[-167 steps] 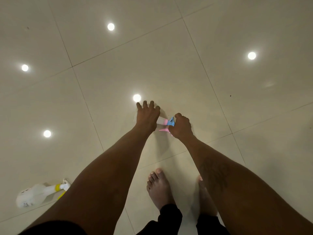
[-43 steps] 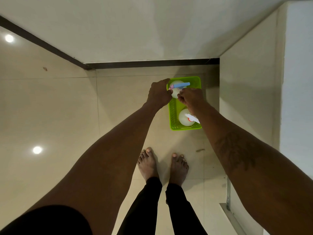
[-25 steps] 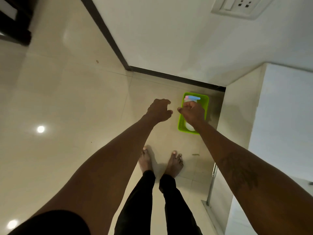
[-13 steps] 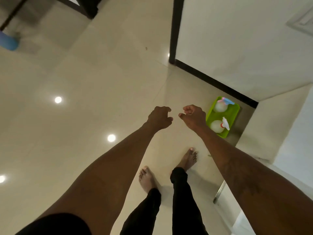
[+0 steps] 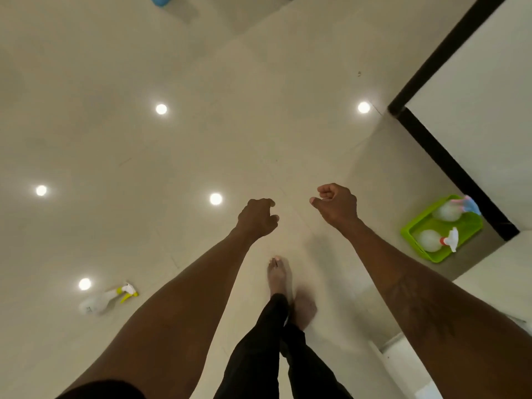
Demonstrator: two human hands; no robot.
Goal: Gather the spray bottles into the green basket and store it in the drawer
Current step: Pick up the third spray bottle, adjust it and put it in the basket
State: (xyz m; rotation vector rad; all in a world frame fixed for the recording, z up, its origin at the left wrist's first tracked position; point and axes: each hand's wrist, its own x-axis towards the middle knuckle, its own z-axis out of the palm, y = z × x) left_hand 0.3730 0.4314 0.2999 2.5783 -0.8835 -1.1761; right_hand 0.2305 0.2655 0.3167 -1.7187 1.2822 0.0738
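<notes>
Head view, looking down on pale floor tiles (image 5: pixel 201 67). Nearest: bare feet (image 5: pixel 279 276), black trouser legs. Left hand (image 5: pixel 257 218) and right hand (image 5: pixel 336 205) hang above the feet, both loosely curled, holding nothing. Yellow-trigger spray bottle (image 5: pixel 103 298) lies on its side, well left of the feet. Green basket (image 5: pixel 414 230) sits far right of the feet, against the black skirting (image 5: pixel 449 156), holding two bottles: red-necked bottle (image 5: pixel 434 241) nearer, blue-trigger bottle (image 5: pixel 452 210) behind.

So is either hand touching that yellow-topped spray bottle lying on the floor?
Apart. The head view shows bare floor between the yellow-topped spray bottle and the left hand; the right hand is farther still, and both hands are empty.
</notes>
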